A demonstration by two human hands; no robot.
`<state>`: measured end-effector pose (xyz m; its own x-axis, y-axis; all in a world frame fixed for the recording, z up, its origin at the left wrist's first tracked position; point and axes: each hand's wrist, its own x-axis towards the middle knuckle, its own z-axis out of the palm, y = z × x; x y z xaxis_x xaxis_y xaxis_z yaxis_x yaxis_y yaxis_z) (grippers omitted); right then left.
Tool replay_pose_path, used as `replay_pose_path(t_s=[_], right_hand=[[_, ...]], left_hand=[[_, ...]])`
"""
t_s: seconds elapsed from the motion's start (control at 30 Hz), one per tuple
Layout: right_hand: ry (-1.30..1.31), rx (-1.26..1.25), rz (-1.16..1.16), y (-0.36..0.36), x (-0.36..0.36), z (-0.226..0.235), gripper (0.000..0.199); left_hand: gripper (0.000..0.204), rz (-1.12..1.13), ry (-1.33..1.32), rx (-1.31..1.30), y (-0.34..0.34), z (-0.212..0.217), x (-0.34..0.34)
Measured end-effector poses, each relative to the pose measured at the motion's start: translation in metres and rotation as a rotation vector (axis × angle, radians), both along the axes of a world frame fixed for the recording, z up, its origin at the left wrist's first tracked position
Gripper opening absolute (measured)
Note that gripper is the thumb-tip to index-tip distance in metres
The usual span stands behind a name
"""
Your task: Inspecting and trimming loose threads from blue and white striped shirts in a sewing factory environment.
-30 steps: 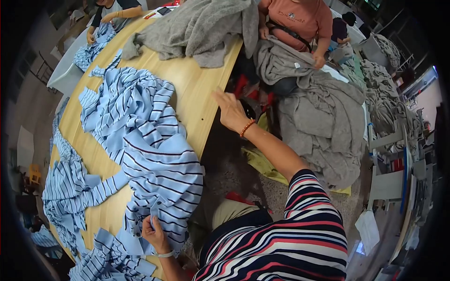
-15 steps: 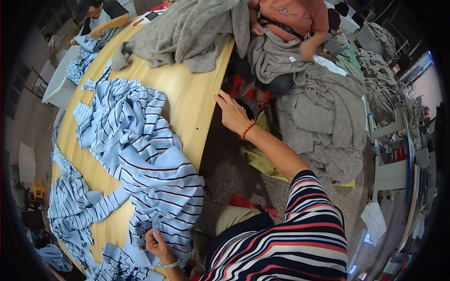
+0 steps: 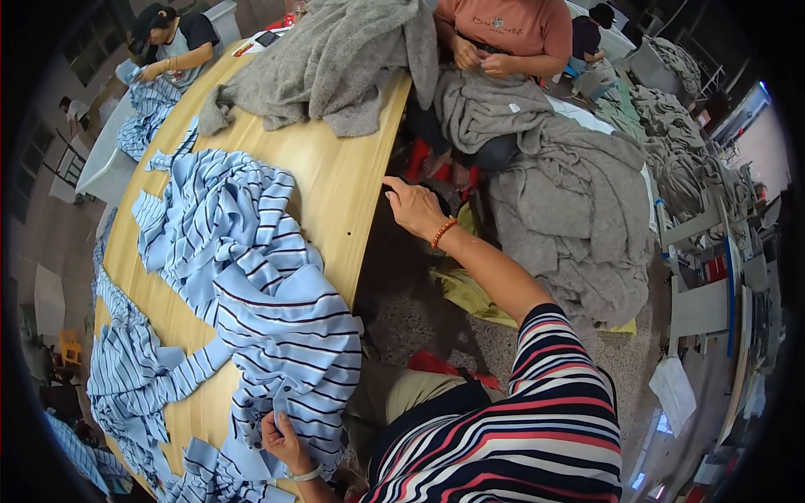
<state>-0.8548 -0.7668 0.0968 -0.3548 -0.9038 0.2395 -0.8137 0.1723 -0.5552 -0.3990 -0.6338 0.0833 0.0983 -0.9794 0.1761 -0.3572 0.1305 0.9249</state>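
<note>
A light blue knit shirt [image 3: 277,293] with dark stripes lies bunched along the near side of the table. My left hand [image 3: 287,442] is closed on its lower part, thumb and fingers pinching the fabric just below a small dark button [image 3: 287,388]. My right arm reaches out ahead, a beaded bracelet on its wrist. At the table's right edge is my right hand [image 3: 415,210], its index finger stretched out and its thumb a little apart. Its other fingers are bent and partly hidden; I see nothing held in it.
The wooden table [image 3: 335,193] carries more striped pieces [image 3: 126,360] at left and a grey fuzzy garment [image 3: 323,67] at the far end. Opposite, a seated person [image 3: 511,38] handles grey fabric [image 3: 570,218]. Another person [image 3: 172,50] works at far left. Yellow cloth [image 3: 474,298] lies on the floor.
My right hand has dropped slightly and its fingers have bent more at the table edge. My left hand stays on the shirt. The person opposite has brought both hands together.
</note>
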Motion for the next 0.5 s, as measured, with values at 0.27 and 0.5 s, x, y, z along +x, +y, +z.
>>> replay_pose_path(t_s=[0.27,0.5], right_hand=[[-0.027,-0.063,-0.054,-0.017,-0.021,-0.001,0.032],[0.044,0.001,0.037,-0.036,-0.02,-0.008,0.026]], left_hand=[[0.013,-0.001,0.005,0.071,-0.003,0.002,0.0],[0.016,0.023,-0.07,0.007,-0.007,0.006,-0.008]])
